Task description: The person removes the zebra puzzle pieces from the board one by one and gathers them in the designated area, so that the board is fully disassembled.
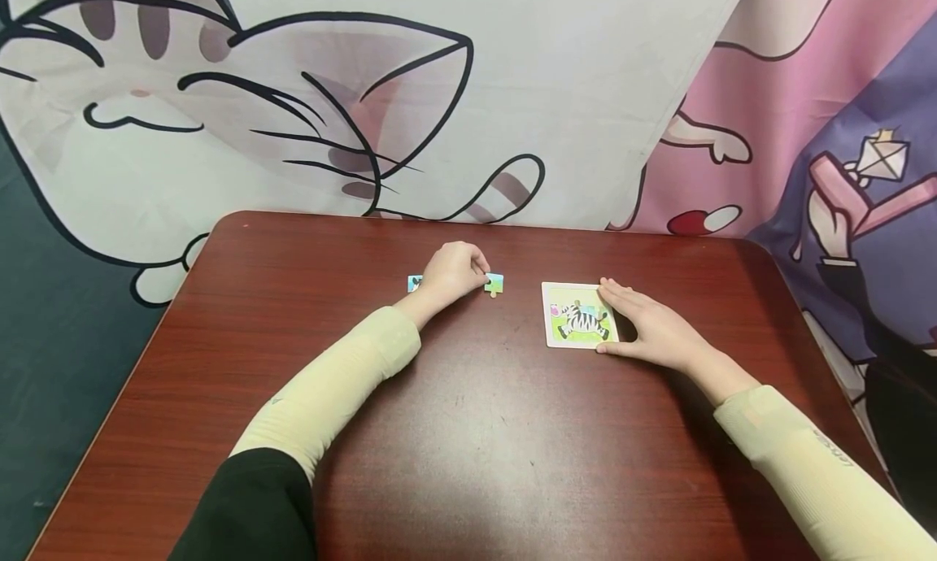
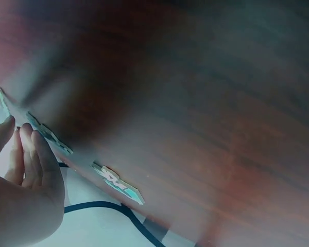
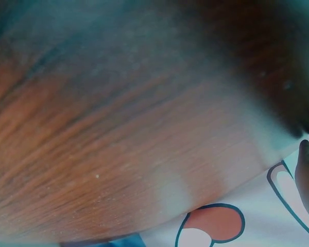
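Note:
My left hand [image 1: 452, 270] is at the back middle of the table, thumb and fingertips pinching the edge of a small green and blue puzzle piece [image 1: 494, 284]. Left of that hand, another puzzle piece [image 1: 414, 283] is partly covered by it. The left wrist view shows two pieces lying beyond the fingers: a dark-edged puzzle piece [image 2: 49, 133] and a pink and teal one. Further right lies a square zebra puzzle board [image 1: 581, 317] with a pale border. My right hand [image 1: 655, 325] holds its right side, fingers at the top corner and thumb at the lower edge.
The brown wooden table [image 1: 468, 431] has rounded back corners. Behind it hangs a white cloth [image 1: 586, 97] with a cartoon cat, and a pink and purple patterned cloth [image 1: 791, 114] is at the right. A dark floor [image 1: 66, 366] shows at the left.

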Available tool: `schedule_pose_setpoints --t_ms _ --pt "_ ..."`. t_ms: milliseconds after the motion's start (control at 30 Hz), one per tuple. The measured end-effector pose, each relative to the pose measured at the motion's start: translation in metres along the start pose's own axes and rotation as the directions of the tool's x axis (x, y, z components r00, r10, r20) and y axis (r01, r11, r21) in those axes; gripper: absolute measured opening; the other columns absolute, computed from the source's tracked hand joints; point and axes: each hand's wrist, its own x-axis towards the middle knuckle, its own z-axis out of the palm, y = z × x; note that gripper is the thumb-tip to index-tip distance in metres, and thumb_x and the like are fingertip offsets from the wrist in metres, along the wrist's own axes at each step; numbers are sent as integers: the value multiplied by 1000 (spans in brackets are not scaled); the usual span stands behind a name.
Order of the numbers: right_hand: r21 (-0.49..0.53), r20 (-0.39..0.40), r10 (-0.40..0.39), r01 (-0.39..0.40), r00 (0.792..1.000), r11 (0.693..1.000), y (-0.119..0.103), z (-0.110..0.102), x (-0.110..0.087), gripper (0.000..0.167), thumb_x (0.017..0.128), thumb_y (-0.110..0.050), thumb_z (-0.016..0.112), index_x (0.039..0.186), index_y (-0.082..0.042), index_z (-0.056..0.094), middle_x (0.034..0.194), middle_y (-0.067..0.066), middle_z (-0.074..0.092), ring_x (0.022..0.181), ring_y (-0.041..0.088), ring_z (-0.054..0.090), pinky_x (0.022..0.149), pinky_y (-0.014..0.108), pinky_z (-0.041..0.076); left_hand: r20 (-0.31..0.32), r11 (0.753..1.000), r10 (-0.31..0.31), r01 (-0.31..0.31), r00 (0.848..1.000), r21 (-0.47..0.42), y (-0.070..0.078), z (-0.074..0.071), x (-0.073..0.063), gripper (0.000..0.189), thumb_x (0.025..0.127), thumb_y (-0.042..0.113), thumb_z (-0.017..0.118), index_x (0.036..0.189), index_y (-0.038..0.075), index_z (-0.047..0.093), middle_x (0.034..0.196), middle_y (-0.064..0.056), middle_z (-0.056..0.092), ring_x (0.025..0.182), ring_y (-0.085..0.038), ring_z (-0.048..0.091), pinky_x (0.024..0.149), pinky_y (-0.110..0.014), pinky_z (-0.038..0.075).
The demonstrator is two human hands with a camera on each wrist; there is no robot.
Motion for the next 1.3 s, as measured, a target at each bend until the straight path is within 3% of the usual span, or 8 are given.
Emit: schedule_pose_setpoints --t_ms 367,833,1300 --pt "1 9 9 -9 1000 1000 0 0 0 103 85 -49 87 163 -2 38 172 18 33 158 41 35 127 59 31 26 999 38 -39 999 26 0 1 0 5 93 15 80 97 12 80 93 -3 80 90 -17 74 84 -33 59" --pt "-11 10 -4 5 1000 1000 -1 -1 1 104 85 -48 87 163 0 37 172 21 34 158 42 35 127 58 30 34 996 84 -84 996 -8 0 -2 7 19 94 0 64 97 10 80 95 -4 81 89 -19 75 84 -35 60" --pt "-22 4 -20 20 1000 1000 -5 -3 2 102 85 -45 87 162 2 38 171 22 35 158 42 34 130 53 28 25 975 176 -171 984 -140 28 10 9 18 97 0 65 100 6 81 98 -6 82 91 -18 75 85 -27 59"
